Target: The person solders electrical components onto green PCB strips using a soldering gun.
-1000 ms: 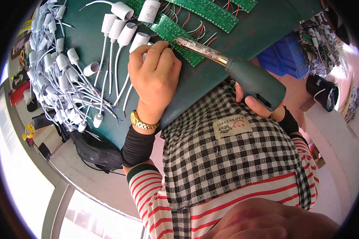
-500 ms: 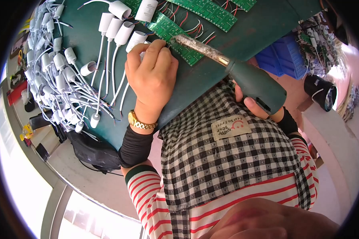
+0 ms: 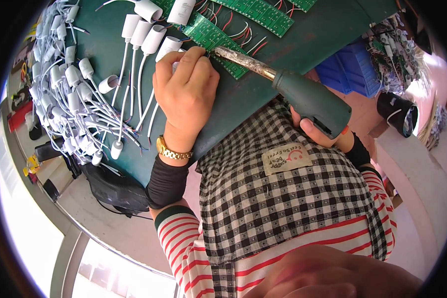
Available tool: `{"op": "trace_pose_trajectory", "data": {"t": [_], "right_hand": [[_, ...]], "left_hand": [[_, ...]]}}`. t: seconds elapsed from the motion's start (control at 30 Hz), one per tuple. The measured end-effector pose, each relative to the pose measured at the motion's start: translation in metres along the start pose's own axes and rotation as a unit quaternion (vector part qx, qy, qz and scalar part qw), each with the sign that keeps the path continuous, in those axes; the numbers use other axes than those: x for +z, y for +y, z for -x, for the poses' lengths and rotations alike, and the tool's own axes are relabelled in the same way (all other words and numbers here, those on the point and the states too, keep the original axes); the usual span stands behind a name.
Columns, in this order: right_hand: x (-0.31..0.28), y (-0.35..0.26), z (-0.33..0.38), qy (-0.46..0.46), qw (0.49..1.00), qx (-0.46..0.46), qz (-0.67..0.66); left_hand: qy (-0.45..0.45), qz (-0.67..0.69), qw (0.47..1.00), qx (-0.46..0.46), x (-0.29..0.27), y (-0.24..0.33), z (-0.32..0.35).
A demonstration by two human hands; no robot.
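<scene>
My right hand (image 3: 313, 131) grips the dark green handle of a soldering iron (image 3: 310, 99). Its worn metal tip points up and left, reaching a green circuit board (image 3: 203, 31) on the table. Close by the tip, the fingers of my left hand (image 3: 186, 92) are pinched together at the board's edge; what they hold is hidden. Just behind those fingers lies a white lamp socket (image 3: 168, 47), partly covered by my hand. More white sockets (image 3: 153, 39) with white cables lie in a row to the left, and another socket (image 3: 181, 11) rests against the board.
A green mat (image 3: 303, 49) covers the table. Heaped sockets and cables (image 3: 77, 99) fill its left side. More circuit boards (image 3: 256, 14) with red, white and black wires lie at the far side. Beyond the right edge stand a blue bin (image 3: 350, 69) and piled wired parts (image 3: 395, 54).
The soldering iron and my right hand have shifted slightly left, with the tip nearer my left fingers. My left hand keeps its pinch almost in place.
</scene>
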State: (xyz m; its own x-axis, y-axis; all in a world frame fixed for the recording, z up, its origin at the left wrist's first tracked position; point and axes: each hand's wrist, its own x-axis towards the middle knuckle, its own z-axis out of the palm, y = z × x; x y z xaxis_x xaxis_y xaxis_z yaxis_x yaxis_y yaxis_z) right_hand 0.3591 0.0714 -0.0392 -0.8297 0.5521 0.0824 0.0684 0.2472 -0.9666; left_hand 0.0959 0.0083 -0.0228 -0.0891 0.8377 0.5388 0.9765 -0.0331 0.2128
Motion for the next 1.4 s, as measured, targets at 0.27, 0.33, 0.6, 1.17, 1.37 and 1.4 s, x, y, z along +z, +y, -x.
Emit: {"op": "trace_pose_trajectory", "data": {"t": [0.27,0.33,0.6,1.17,1.37,1.4], "right_hand": [[-0.008,0.017,0.01,-0.055,0.988,-0.126,0.067],[0.0,0.032,0.029,-0.016,0.991,-0.111,0.069],[-0.023,0.01,0.011,0.028,0.999,-0.019,0.014],[-0.003,-0.01,-0.012,0.098,0.961,-0.007,-0.259],[0.002,-0.003,-0.001,0.033,0.966,0.026,-0.255],[0.002,-0.005,-0.002,0.033,0.966,0.036,-0.252]], "left_hand": [[0.006,0.012,0.999,0.034,0.005,-0.011,0.003],[-0.007,0.018,0.999,0.029,-0.001,-0.007,-0.001],[-0.012,0.027,0.999,0.031,-0.003,-0.006,-0.002],[-0.058,0.003,0.993,0.102,-0.011,-0.016,0.001],[-0.071,-0.001,0.99,0.121,-0.018,-0.022,0.003],[-0.072,0.009,0.99,0.117,-0.019,-0.021,0.002]]}}
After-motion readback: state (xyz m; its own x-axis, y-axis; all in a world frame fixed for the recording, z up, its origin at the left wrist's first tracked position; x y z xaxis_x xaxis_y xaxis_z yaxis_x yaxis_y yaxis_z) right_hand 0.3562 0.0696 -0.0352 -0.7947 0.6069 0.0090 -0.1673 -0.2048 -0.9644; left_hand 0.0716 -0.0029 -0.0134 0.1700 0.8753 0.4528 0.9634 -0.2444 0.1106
